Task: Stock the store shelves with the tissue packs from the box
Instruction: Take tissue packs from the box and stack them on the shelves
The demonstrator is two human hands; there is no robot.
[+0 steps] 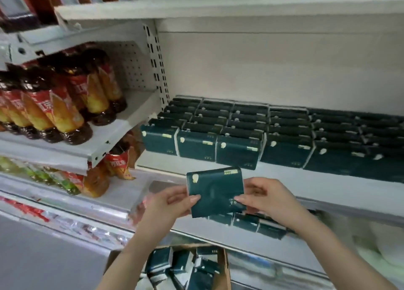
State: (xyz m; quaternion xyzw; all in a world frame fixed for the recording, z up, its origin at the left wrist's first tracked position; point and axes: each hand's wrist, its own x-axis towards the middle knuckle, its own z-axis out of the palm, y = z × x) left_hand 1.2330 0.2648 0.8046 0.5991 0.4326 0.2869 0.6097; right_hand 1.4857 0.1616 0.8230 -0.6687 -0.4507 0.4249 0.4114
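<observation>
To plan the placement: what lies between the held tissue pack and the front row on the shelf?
Head view: only bare white shelf between held pack and front row.

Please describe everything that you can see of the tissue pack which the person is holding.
The pack is a flat, dark green rectangle in what looks like glossy plastic wrap, with a pale round mark at its upper left corner and a pale label at its upper right. It faces the camera, slightly tilted, in the air before the shelf. The left hand pinches its left edge, the right hand its right edge.
</observation>
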